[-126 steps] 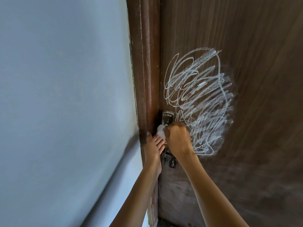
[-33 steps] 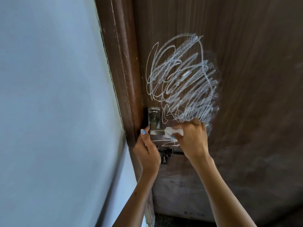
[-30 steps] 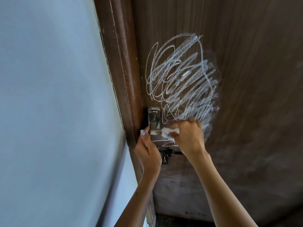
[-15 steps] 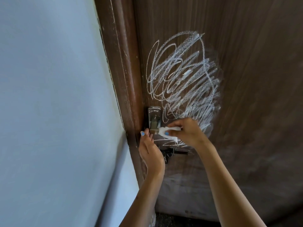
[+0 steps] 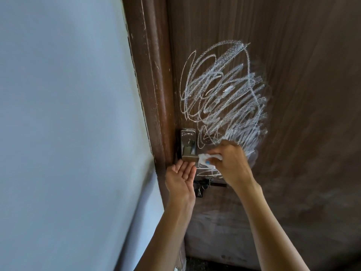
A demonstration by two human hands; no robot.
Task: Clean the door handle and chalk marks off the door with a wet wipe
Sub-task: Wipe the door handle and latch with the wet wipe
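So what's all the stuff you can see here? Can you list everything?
door: one, dark brown, right side
door frame: one, reddish brown, left of door
wall: one, pale blue, far left
chalk marks: one big scribble, white, above handle
door handle: one, silver metal, door's left edge
wet wipe: one, white, against handle
left hand: one, palm open under handle
right hand: one, pinching wipe

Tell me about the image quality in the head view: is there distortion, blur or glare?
Head view: the wide lens bends the door frame and the wall edge; the chalk scribble is sharp, as are the left hand and the right hand gripping the wet wipe; the metal handle and its plate reflect soft light; the lower door is dim.
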